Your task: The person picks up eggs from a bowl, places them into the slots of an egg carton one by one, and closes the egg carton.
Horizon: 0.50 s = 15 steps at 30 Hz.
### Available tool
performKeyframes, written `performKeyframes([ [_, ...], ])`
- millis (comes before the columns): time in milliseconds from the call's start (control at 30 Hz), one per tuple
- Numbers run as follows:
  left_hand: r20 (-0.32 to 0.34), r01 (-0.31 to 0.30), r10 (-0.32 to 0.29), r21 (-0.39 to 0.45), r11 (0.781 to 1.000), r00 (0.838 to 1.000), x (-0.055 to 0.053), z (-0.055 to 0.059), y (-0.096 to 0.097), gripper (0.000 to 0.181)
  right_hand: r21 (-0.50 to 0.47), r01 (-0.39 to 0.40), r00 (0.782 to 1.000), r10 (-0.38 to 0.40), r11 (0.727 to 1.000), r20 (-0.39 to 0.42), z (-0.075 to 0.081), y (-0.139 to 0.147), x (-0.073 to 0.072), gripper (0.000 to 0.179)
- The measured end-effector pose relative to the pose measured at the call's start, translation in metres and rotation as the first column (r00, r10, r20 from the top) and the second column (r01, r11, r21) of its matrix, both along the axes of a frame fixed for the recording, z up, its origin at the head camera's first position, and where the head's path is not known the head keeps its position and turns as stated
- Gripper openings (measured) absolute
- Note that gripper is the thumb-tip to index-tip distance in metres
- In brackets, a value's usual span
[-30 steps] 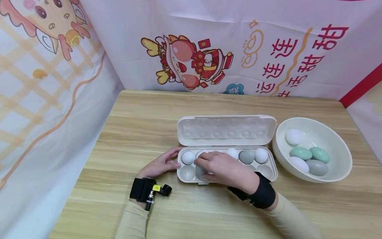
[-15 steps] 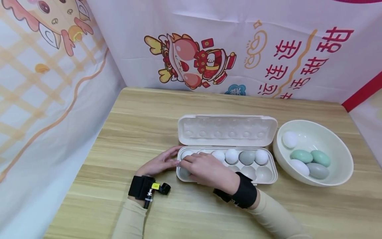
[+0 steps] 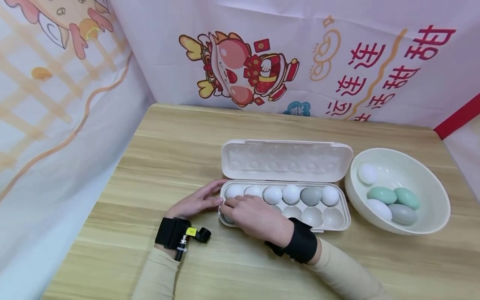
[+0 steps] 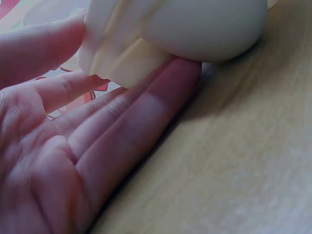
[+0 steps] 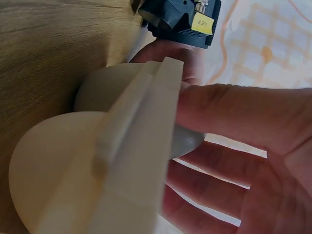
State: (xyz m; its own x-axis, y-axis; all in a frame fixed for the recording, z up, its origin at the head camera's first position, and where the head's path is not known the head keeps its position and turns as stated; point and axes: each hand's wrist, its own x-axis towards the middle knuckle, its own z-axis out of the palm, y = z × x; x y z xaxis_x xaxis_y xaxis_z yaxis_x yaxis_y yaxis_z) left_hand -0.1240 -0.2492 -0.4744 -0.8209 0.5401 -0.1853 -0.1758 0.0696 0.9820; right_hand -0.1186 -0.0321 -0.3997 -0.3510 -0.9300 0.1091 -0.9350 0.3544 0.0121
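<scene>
A white plastic egg carton [image 3: 285, 181] lies with its lid hinged back. Its back row holds white eggs [image 3: 272, 195] and one grey egg [image 3: 311, 196]. At the carton's left end, my left hand [image 3: 195, 203] holds the corner, thumb at the rim; in the left wrist view the fingers [image 4: 126, 126] reach beneath the rim. My right hand [image 3: 258, 216] is over the front-left cup, its thumb and fingers round another grey egg [image 5: 190, 142] in the right wrist view. Most of that egg is hidden by the hand and the carton wall.
A cream bowl [image 3: 423, 177] stands right of the carton with white, green and grey eggs in it. The wooden table [image 3: 180, 137] ends at a printed cloth backdrop [image 3: 300, 50]. Front cups [image 3: 312, 216] at the right hold no eggs.
My right hand has moved left along the front row with the grey egg, from the second cup to the leftmost one. The left hand stays at the carton's left end.
</scene>
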Motion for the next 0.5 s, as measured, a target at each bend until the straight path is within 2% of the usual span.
performKeyframes([
  [367, -0.025, 0.003, -0.004, -0.028, 1.000, 1.000, -0.0006, 0.0049, 0.0007, 0.053, -0.032, 0.010, 0.997, -0.012, 0.999, -0.070, -0.0006, 0.0008, 0.0013, 0.019],
  [500, -0.020, 0.000, 0.000, -0.035, 0.999, 1.000, 0.0026, 0.0031, 0.0009, 0.053, -0.065, 0.010, 0.996, -0.016, 0.998, -0.087, 0.0044, 0.0043, 0.0046, 0.023],
])
